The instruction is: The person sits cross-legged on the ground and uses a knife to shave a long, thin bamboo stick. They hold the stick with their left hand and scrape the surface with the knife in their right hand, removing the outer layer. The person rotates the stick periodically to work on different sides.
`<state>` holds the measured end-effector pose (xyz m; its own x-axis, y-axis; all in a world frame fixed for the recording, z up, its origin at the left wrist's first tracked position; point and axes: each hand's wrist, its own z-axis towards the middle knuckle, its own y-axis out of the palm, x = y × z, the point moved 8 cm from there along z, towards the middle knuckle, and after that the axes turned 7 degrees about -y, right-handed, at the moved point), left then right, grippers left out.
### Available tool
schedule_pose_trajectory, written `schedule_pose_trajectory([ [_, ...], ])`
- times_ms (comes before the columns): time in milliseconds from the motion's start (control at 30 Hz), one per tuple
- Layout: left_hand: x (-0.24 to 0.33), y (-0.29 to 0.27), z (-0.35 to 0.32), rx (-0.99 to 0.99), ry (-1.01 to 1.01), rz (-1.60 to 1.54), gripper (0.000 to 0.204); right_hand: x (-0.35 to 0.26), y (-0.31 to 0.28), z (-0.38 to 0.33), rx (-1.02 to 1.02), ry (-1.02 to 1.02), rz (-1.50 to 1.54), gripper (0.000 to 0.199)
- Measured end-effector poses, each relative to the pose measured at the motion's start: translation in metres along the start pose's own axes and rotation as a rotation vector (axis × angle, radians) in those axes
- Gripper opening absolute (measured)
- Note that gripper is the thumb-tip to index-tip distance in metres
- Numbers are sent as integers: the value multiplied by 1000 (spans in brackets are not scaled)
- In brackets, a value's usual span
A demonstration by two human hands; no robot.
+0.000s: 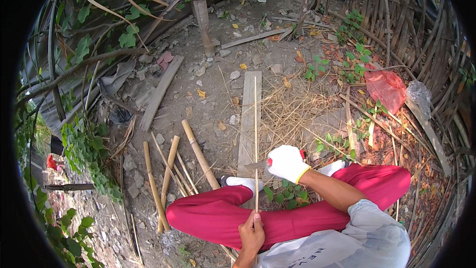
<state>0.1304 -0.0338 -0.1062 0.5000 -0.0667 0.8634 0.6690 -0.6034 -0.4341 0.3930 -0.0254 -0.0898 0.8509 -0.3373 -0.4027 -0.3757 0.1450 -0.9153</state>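
A long thin bamboo strip [256, 124] stretches straight out from my lap over the ground. My bare left hand [252, 233] grips its near end, thumb on top. Farther along, my right hand [287, 164], in a white knitted glove, is closed around a knife [255, 166] with red showing at its handle. The blade points left and lies across the strip, close by my left foot; whether it cuts into the strip cannot be made out. Beneath the strip's far part lies a flat grey wooden board [250, 99].
Several bamboo pieces [199, 153] lie to the left of my crossed legs. Dry straw [292, 114] covers ground right of the board. A loose plank [162, 92], an upright stake [203, 27], a red plastic bag [386, 89] and a slatted fence [421, 34] stand or lie farther out.
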Motion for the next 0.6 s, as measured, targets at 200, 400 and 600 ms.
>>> schedule_pose_trajectory([
  [200, 2, 4, -7, -29, -11, 87, 34, 43, 24, 14, 16, 151, -23, 25],
  [400, -15, 4, -26, -21, 19, 84, 30, 82, 27, 26, 37, 280, -31, 27],
  [600, 9, -11, -81, -45, 127, 231, 26, 207, 26, 14, 50, 577, 18, 30],
])
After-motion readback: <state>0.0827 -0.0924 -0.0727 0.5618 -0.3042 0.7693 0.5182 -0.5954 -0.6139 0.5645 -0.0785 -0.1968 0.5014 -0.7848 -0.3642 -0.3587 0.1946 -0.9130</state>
